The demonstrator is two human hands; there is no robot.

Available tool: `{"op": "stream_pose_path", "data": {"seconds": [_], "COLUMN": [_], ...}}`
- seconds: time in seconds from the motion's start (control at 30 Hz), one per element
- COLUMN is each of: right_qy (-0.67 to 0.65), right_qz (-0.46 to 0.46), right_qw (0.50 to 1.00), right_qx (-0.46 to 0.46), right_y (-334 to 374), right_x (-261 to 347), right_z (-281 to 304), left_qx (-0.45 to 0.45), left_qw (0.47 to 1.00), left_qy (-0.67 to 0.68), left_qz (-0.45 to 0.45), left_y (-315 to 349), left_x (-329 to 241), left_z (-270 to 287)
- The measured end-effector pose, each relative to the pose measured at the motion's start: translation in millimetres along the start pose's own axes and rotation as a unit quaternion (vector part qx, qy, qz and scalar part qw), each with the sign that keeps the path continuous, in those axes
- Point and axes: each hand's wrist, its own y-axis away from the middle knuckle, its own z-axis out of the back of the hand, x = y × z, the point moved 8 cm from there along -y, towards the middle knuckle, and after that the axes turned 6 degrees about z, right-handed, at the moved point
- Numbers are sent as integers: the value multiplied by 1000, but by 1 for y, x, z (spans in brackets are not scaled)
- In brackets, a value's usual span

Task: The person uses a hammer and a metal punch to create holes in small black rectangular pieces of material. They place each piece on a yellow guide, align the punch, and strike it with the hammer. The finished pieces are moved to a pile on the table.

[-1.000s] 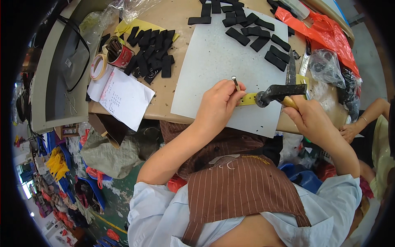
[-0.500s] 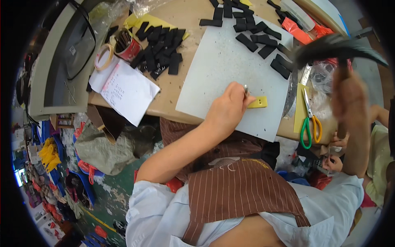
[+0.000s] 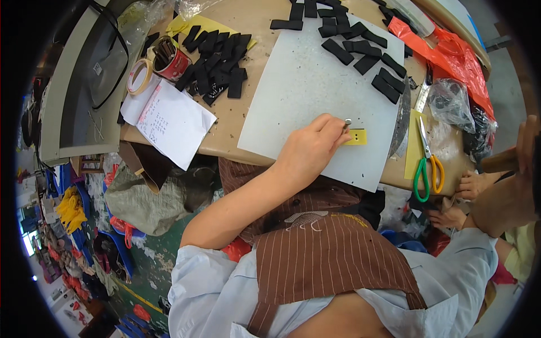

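Note:
My left hand (image 3: 315, 143) pinches a short metal punch (image 3: 347, 122) upright at the left end of a small yellow template (image 3: 357, 137) with holes in it. What lies under the template is mostly hidden. Both rest on a pale cutting board (image 3: 293, 96). At the far right edge my right hand (image 3: 527, 146) is raised, its fingers wrapped round the wooden handle of a hammer (image 3: 500, 161). The hammer's head is out of sight. Several black folded fabric strips (image 3: 360, 48) lie along the board's far side.
Green and orange scissors (image 3: 426, 163) lie right of the board, near clear plastic bags (image 3: 451, 101) and a red plastic bag (image 3: 451, 59). To the left are a notepad (image 3: 172, 124), a tape roll (image 3: 140, 77), a red tin (image 3: 172, 62) and more black strips (image 3: 217, 62). A co-worker's hands (image 3: 451, 217) show at right.
My right hand has swung the hammer from above the board's right side up and out to the right edge. My left hand stays at the template with the punch.

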Motion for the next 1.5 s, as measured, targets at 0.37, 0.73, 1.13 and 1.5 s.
{"op": "stream_pose_path", "data": {"seconds": [0.37,0.73,1.13,1.5], "right_qy": [415,214,91,267], "right_qz": [-336,-101,-118,-163], "right_qw": [845,971,988,949], "right_qx": [-11,46,-36,-40], "right_y": [170,92,74,72], "right_x": [-144,-131,-169,-243], "right_z": [19,-121,-110,-33], "left_qx": [-37,75,-21,-55], "left_qw": [928,995,982,977], "left_qy": [271,-58,-186,-193], "left_qz": [252,44,8,74], "left_y": [-8,2,-8,-132], "left_x": [37,0,14,127], "left_z": [-7,4,31,106]}}
